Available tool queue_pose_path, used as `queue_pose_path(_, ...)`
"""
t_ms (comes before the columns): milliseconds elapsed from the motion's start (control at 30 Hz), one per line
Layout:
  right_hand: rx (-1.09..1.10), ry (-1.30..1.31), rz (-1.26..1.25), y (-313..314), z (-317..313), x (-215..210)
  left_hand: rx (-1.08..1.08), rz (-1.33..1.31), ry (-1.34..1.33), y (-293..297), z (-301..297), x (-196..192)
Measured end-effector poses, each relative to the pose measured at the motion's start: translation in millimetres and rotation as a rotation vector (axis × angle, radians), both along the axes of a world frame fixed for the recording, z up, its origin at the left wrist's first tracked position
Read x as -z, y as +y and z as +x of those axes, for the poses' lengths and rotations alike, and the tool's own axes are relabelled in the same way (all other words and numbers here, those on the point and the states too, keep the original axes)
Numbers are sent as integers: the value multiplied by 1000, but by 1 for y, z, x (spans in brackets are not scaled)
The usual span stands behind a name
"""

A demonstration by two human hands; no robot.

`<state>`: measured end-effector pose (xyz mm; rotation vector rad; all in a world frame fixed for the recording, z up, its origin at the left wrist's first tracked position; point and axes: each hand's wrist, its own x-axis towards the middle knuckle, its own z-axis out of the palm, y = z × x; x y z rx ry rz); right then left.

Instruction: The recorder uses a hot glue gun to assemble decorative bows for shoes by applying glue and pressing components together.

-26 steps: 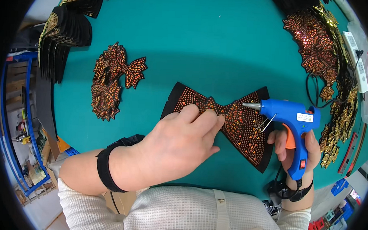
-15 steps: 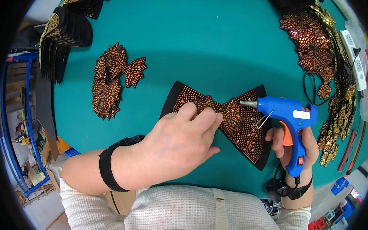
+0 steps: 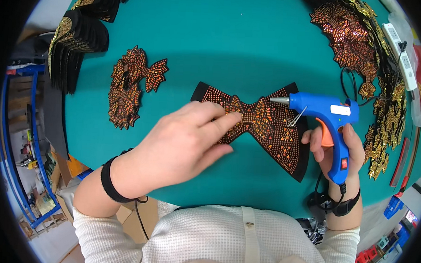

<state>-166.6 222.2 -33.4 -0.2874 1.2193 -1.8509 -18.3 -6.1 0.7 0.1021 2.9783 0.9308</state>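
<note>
The black bow-shaped patch studded with orange and gold rhinestones (image 3: 267,129) lies flat on the teal table (image 3: 233,48), just past centre toward 3 o'clock. The left hand (image 3: 181,146) rests on its left wing, fingers stretched out and close together, fingertips pressing the fabric down near the knot; nothing is pinched between them. The right hand (image 3: 334,151), at 3 o'clock, is wrapped around the grip of a blue hot glue gun (image 3: 326,122) with an orange trigger; its metal nozzle points toward 9 o'clock and hovers over the right wing, near the fingertips but apart from them. Whether a finger bears on the trigger cannot be told.

The step in hand looks like gluing: the patch is pinned flat while the nozzle lines up on a spot near the middle. The next move would call for lowering the tip to the chosen place, a measured squeeze, and keeping the left fingertips clear of hot glue.

Further out, a loose orange sequined appliqué (image 3: 130,88) lies at 10 o'clock. A stack of black and gold patches (image 3: 75,45) sits beyond it near the rim. At 1 to 3 o'clock a heap of orange and gold sequined pieces (image 3: 359,48) follows the table edge, with a white power strip (image 3: 399,55) beside it.
</note>
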Motion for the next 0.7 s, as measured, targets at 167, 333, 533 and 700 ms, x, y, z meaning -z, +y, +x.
queue_pose_path(167,-6,27,15,1,1,-1,-33,-45,15,3,10,5)
queue_pose_path(333,5,0,19,3,0,0,4,-165,35,13,8,8)
queue_pose_path(533,-10,19,36,3,1,2,6,-95,20,7,7,6)
queue_pose_path(700,-31,15,31,5,-1,2,46,-242,39,10,-4,4)
